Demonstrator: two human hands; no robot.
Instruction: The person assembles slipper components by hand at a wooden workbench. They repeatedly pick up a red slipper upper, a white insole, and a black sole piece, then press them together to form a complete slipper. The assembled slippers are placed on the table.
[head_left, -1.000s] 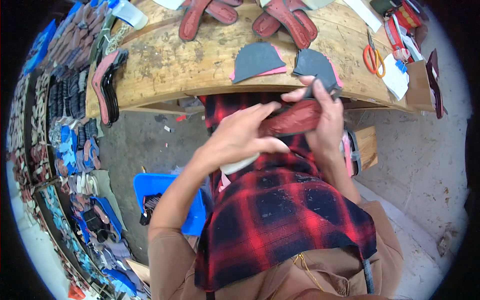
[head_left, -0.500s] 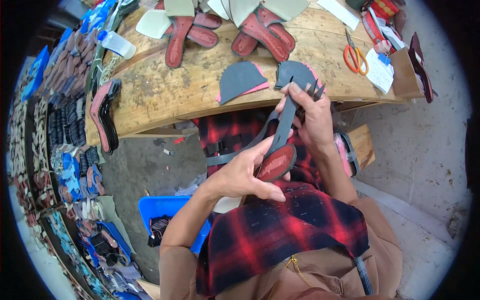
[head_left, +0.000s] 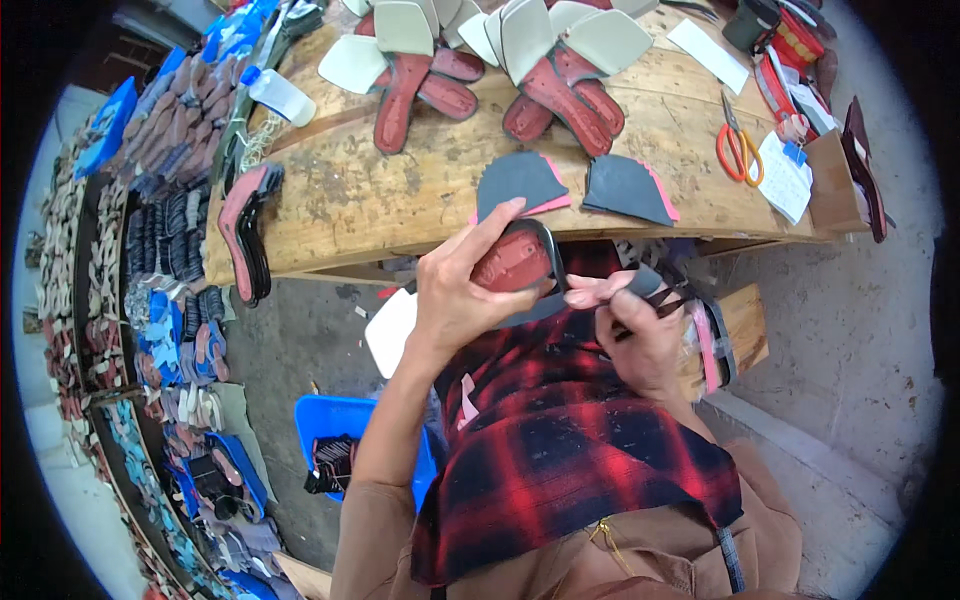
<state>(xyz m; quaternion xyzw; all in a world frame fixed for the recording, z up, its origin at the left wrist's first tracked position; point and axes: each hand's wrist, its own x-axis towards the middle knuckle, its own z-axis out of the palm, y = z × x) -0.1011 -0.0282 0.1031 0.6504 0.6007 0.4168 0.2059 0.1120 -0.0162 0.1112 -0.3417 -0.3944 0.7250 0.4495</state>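
My left hand [head_left: 450, 290] grips a shoe sole [head_left: 512, 262] with a red upper face and a dark rim, fingers along one side and thumb across the other. A pale flap [head_left: 392, 332] shows beside the left wrist; whether it belongs to this sole I cannot tell. A dark strip [head_left: 555, 265] runs along the sole's right edge. Just right of it, my right hand [head_left: 645, 340] is closed on dark strips [head_left: 652, 283], its fingertips close to the sole's edge. Their lower ends are hidden by the hand.
Beyond my hands, grey-and-pink curved pieces [head_left: 520, 183] lie at the wooden table's [head_left: 330, 200] near edge. Further back are red soles with pale flaps [head_left: 405, 95]. Orange-handled scissors [head_left: 738, 150] lie right, a bottle [head_left: 280, 95] left. A blue bin [head_left: 325, 415] stands below left.
My left hand has lifted the sole up toward the table edge and turned it. My right hand has come down, bringing the strips from above the sole to its right edge. The view has shifted slightly.
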